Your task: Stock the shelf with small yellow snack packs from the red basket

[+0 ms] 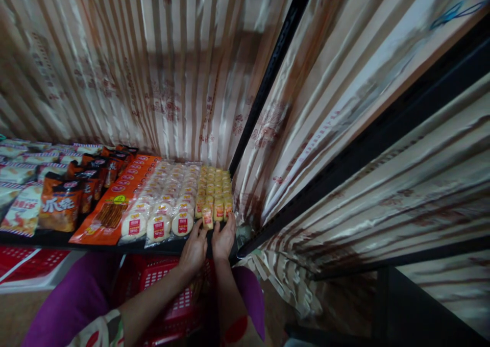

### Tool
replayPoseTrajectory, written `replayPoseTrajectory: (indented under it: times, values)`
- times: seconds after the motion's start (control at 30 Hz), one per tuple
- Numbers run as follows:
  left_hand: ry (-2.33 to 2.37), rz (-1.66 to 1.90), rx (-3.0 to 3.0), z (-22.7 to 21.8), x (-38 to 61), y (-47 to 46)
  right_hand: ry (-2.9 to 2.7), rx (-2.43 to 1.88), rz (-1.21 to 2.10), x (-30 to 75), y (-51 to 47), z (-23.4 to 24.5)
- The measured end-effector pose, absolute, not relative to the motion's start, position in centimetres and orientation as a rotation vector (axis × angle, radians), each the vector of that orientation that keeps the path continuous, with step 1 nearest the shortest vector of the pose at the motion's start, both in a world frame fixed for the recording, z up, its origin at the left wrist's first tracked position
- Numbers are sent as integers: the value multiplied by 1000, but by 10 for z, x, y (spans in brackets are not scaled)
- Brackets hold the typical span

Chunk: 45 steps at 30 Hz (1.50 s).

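Small yellow snack packets with red-and-white labels (pixel 218 209) stand in tight rows at the right end of a dark shelf. At their front, my left hand (pixel 194 248) has its fingertips closed on one snack packet (pixel 207 217), which sits slightly forward of the others and tilts. My right hand (pixel 224 239) is beside it, thumb and fingers apart, touching the front right corner of the rows. Left of these packets lie columns of round white cakes in clear wrappers (pixel 158 227), each with a red label.
Flat orange snack bags (pixel 103 217), upright brown-orange bags (pixel 61 204) and white striped bags (pixel 25 206) fill the shelf leftward. A black post (pixel 264 92) rises at the corner before striped curtains (pixel 172 66). Below the shelf, a red basket (pixel 168 280) sits between my knees.
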<state>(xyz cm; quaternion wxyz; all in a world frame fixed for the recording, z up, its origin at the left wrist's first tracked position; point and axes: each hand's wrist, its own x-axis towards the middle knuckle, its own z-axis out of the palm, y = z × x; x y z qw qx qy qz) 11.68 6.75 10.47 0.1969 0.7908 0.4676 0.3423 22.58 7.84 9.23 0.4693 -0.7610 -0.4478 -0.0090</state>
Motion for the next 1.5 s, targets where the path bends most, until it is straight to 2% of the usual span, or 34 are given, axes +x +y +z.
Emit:
replayPoseTrajectory:
  times: [0.4,0.83,1.5]
  values:
    - [1257,1047,2302,86,122,86,-1102,-1854,-46,226,78,89]
    - [1284,1032,2295,106,127,97,-1112,-1879,-62,227,79,88]
    - [1276,1089,2297,104,132,104,-1131,-1879,-53,227,79,89]
